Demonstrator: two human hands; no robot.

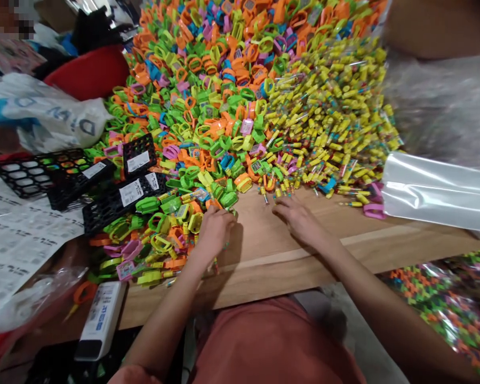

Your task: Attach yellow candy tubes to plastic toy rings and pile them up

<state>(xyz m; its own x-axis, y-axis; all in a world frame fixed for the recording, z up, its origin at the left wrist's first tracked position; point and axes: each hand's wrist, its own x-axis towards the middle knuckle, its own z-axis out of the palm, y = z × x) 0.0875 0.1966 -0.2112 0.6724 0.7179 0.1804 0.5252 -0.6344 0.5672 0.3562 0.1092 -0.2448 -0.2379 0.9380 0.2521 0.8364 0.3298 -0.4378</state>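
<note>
My left hand (pixel 215 229) rests on the wooden table (pixel 272 256) at the near edge of a huge heap of small plastic toy pieces (pixel 208 90) in green, orange, pink and blue. Its fingers are curled, closed around small pieces I cannot make out. My right hand (pixel 300 218) lies palm down with fingers stretched toward the near edge of a heap of thin yellow-capped sticks (pixel 332 117). It touches the nearest sticks and holds nothing.
Black plastic grid trays (pixel 116 197) with white labels lie at the left. Printed paper sheets (pixel 20 240), a white box (pixel 102 314), clear plastic bags (pixel 436 192) and a white printed bag (pixel 52 114) surround the heaps. A bag of coloured pieces (pixel 452 304) lies lower right.
</note>
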